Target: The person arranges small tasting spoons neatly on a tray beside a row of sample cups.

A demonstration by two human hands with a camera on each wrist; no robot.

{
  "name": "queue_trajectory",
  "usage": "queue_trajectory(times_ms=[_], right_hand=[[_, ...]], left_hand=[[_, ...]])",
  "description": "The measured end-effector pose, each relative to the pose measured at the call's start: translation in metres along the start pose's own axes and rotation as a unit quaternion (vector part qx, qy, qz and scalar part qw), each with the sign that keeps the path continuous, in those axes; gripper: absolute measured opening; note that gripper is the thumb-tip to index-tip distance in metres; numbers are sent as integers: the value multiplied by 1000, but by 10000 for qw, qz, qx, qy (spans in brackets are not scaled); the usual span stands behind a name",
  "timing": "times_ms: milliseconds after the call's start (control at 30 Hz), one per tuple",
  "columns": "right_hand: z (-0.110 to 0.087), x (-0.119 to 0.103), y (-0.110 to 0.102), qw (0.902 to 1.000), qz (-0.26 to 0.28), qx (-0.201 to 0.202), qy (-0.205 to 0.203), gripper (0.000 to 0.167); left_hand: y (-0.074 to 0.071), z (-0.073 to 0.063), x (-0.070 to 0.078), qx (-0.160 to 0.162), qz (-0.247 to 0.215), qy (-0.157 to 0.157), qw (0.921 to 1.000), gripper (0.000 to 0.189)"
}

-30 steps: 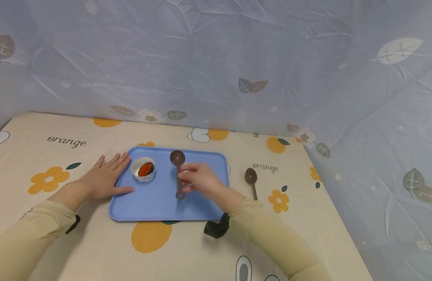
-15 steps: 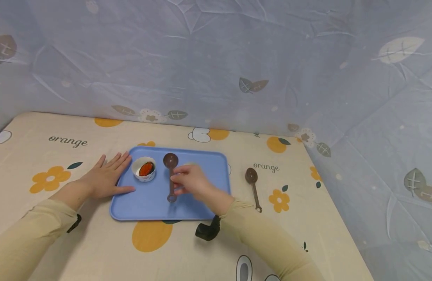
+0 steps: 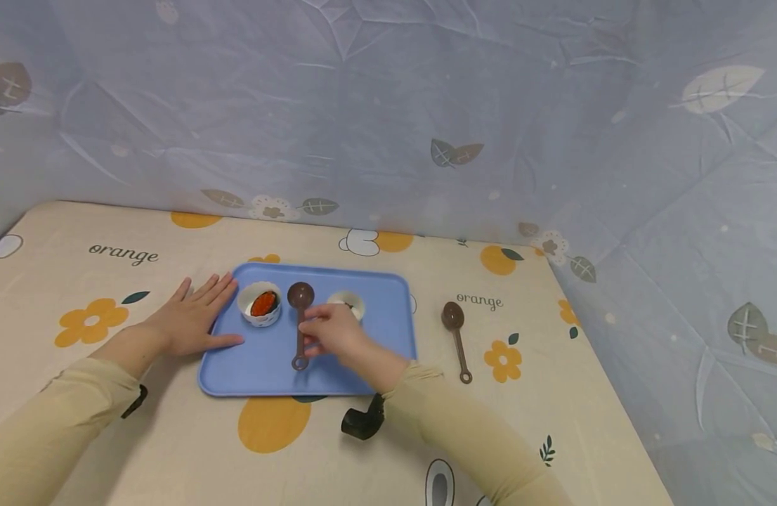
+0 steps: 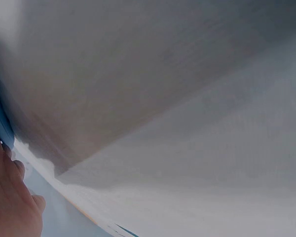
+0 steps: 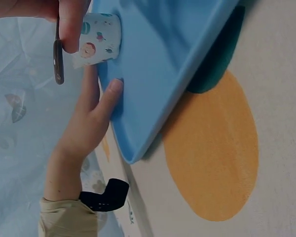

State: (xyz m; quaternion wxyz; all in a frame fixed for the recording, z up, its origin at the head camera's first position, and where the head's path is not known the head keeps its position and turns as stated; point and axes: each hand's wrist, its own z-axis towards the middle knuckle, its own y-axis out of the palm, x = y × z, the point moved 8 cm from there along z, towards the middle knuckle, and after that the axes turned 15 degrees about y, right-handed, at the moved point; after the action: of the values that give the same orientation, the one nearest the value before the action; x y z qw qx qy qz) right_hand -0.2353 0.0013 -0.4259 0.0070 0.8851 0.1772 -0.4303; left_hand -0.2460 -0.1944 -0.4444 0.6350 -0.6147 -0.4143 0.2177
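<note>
A brown long-handled spoon (image 3: pixel 301 295) is pinched at mid-handle by my right hand (image 3: pixel 338 336). Its bowl points away from me, and its ringed handle end (image 5: pixel 58 66) hangs above the blue tray (image 3: pixel 262 376). My left hand (image 3: pixel 186 329) lies flat with spread fingers on the tray's left edge, thumb over the rim. Beside its fingertips stands a small white patterned bowl (image 3: pixel 259 321) with a piece of roe-topped sushi (image 3: pixel 264 304) in it. Behind my right hand is another white bowl (image 3: pixel 360 305), partly covered by the hand, with something small and dark inside.
A second brown spoon (image 3: pixel 453 320) lies on the printed tablecloth (image 3: pixel 553 393) right of the tray. Grey-blue fabric (image 3: pixel 388 126) hangs behind and along the right. Black wrist mounts (image 3: pixel 363 422) are strapped to both forearms.
My right hand has moved left and slightly toward me with the spoon, nearer the sushi bowl. The second white bowl has come into sight behind it. My left hand stays put.
</note>
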Motion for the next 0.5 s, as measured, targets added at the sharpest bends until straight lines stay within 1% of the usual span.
queue_trajectory(times_ms=[500], right_hand=[[7, 11, 10, 9999, 74, 111, 23, 22]], left_hand=[[2, 0, -2, 12, -6, -14, 10000, 105]])
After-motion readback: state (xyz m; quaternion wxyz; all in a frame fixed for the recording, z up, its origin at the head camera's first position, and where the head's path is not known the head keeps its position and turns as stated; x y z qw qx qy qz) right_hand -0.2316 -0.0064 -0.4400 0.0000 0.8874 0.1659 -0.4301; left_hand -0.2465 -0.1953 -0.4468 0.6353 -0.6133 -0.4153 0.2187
